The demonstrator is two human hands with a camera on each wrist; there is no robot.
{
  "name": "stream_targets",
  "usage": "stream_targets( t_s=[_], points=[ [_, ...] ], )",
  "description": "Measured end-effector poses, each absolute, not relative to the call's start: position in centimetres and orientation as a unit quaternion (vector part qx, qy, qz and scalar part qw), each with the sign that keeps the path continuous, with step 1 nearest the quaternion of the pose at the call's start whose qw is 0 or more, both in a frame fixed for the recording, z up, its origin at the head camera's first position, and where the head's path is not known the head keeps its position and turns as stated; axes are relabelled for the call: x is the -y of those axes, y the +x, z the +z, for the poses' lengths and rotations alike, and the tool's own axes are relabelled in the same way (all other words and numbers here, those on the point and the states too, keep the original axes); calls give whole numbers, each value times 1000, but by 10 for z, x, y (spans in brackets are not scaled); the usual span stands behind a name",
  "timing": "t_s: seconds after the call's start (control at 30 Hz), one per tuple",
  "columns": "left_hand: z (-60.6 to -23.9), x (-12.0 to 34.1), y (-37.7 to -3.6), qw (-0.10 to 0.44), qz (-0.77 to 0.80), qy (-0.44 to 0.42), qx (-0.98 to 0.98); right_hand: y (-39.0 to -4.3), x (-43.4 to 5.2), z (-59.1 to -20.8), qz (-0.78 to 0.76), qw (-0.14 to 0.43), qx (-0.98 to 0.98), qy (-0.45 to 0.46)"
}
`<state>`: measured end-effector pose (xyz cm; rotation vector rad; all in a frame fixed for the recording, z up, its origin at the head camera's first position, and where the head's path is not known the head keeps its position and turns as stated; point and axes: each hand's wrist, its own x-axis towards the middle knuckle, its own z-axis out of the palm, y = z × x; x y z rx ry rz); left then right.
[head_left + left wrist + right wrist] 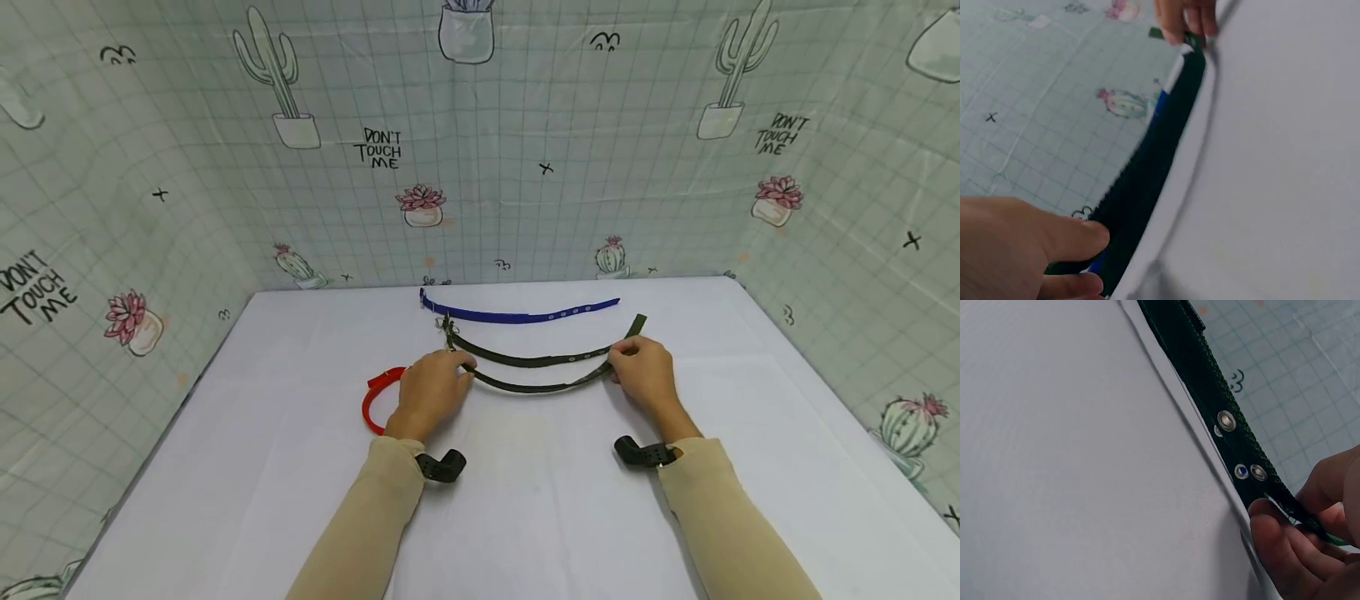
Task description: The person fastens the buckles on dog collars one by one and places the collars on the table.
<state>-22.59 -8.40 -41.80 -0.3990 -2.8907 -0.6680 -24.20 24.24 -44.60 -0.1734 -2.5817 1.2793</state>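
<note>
Two dark green strap bands, an upper green band (528, 362) and a lower green band (525, 388), curve side by side between the hands; whether they are one collar or two, I cannot tell. Metal fittings (447, 323) show at the left end. My left hand (435, 387) pinches the bands' left part between thumb and finger (1088, 240). My right hand (647, 371) pinches the right part, near metal eyelets (1227, 420), and a short strap end (636, 325) sticks out beyond it. The palms hide where the bands are gripped.
A blue collar (517, 318) with eyelets lies stretched out behind the green bands. A red collar (375, 392) lies curved beside the left hand, partly hidden by it. The white table (525, 500) meets a printed cloth backdrop (495, 225) behind and at both sides.
</note>
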Motion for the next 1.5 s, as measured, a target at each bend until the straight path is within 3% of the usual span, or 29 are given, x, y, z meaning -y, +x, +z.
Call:
stream_targets(
  t_s=[0.17, 0.47, 0.77, 1.1, 1.5],
  points=[
    [-418, 81, -226, 76, -304, -109, 943, -239, -238, -445, 473, 117, 871, -66],
    [-416, 78, -229, 151, -467, -107, 865, -240, -231, -440, 490, 125, 860, -73],
    [-409, 80, -227, 120, -552, -106, 819, -241, -219, -441, 513, 134, 846, -65],
    [-401, 79, -231, 53, -698, -32, 713, -240, -213, -439, 486, 168, 857, -35],
    [-400, 84, -231, 59, -741, -46, 667, -239, -212, -438, 467, 174, 867, -30]
  ],
)
